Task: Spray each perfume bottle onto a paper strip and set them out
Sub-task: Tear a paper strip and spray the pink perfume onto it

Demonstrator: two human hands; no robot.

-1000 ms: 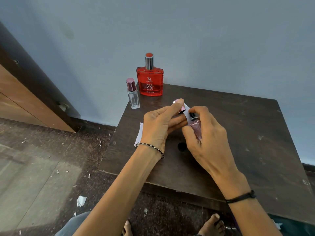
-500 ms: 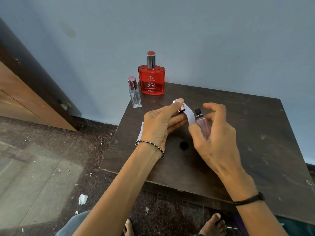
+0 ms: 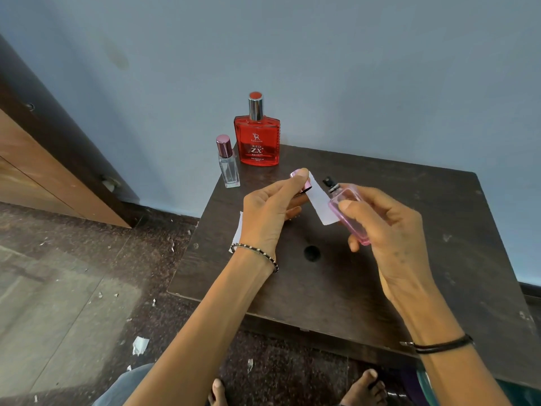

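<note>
Right hand (image 3: 389, 227) holds pink bottle (image 3: 348, 213) beside strip (image 3: 319, 203).

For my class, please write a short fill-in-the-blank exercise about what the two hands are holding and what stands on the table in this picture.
1. The right hand holds the uncapped ____ perfume bottle.
2. The left hand holds a pink cap and a white paper ____.
3. The red bottle stands at the table's back edge, beside a smaller ____ bottle with a pink cap.

Missing words: pink; strip; clear
</note>
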